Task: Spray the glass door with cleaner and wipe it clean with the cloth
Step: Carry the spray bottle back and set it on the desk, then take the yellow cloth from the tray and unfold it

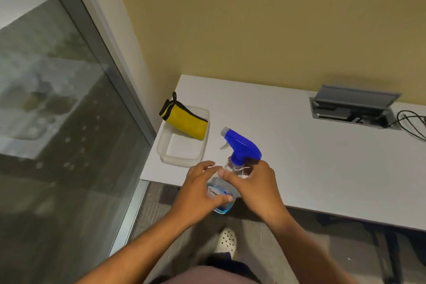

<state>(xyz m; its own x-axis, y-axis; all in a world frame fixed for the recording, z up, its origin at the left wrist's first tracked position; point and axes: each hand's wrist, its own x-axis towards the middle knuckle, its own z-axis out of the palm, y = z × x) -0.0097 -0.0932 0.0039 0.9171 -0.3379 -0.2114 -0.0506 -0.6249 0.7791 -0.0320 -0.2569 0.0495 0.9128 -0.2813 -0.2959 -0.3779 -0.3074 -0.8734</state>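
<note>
Head view | left hand [199, 193] and right hand [251, 182] both grip spray bottle [230, 168] | yellow cloth [184, 120] in tub [182, 157] beyond left hand

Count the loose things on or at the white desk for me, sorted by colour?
Yellow: 1, the cloth
Blue-topped: 1, the spray bottle, held by both hands, left and right
Clear: 1, the tub under the cloth
Black: 1, the cable
Total: 4
</note>
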